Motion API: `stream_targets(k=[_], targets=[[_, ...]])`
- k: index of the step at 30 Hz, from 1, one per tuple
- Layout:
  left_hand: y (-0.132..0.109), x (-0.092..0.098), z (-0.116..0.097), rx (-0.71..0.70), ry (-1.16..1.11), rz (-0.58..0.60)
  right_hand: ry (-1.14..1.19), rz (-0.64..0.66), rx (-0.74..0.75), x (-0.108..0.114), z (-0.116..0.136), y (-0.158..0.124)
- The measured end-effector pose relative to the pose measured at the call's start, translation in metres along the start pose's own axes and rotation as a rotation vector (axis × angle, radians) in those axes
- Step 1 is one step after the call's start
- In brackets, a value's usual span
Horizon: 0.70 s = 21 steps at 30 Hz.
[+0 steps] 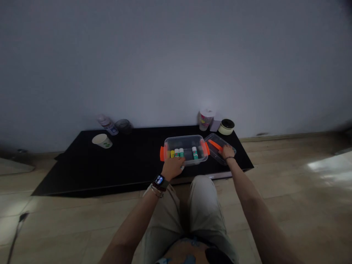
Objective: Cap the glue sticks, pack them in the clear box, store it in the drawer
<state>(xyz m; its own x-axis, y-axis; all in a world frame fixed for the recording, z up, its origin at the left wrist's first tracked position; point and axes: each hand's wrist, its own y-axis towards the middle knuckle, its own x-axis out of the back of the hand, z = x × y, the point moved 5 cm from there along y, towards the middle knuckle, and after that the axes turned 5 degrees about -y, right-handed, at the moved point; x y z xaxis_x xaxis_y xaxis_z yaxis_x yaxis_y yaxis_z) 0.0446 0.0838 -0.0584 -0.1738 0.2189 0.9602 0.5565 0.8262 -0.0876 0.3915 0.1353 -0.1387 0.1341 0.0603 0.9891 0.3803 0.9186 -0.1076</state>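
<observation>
The left hand (172, 168) rests at the 6 o'clock side of a clear plastic storage box (185, 150), over the near rim. Its fingers are hard to make out, so whether it is closed on the rim cannot be determined. The right hand (227, 151) lies palm down and open on a clear plastic lid (213, 150), which sits just beside the box at its 3 o'clock side; the hand is in contact with the lid but shows no closed hold. The box stands on a black board (82, 172) on the floor and has 2 orange latches (162, 153), at 9 and 3 o'clock. At least 4 capped tubes (181, 152) stand inside it, and their exact type cannot be confirmed. The box is judged light and fairly stiff, with thin walls that may flex. The rim or the latch ends are the likely holding points. The tubes may tip if the box is tilted. The lid is judged light and smooth, so it may slide on the board. A paper cup (102, 140) lies on the board at 10 o'clock from the box, and a tape roll (227, 127) sits near the wall at 1 o'clock from the lid.
</observation>
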Motion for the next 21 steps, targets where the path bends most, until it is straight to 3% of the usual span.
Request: stream_targets(k=[6, 10, 13, 16, 18, 21], targets=[[0.001, 0.006, 0.0, -0.08, -0.086, -0.083, 0.134, -0.022, 0.01, 0.022, -0.026, -0.01], [0.001, 0.012, 0.008, -0.177, -0.337, -0.193, 0.244, -0.055, 0.052, 0.045, -0.026, -0.015], [0.0, 0.021, 0.02, -0.215, -0.642, -0.322, 0.437, -0.13, 0.196, 0.069, 0.0, -0.018], [-0.001, 0.03, 0.043, -0.086, -0.841, -0.494, 0.648, -0.184, 0.474, 0.097, 0.046, -0.024], [-0.002, 0.035, 0.061, 0.026, -0.868, -0.61, 0.652, -0.17, 0.627, 0.109, 0.078, -0.029], [-0.002, 0.037, 0.087, 0.125, -0.878, -0.721, 0.58, -0.134, 0.743, 0.118, 0.117, -0.036]])
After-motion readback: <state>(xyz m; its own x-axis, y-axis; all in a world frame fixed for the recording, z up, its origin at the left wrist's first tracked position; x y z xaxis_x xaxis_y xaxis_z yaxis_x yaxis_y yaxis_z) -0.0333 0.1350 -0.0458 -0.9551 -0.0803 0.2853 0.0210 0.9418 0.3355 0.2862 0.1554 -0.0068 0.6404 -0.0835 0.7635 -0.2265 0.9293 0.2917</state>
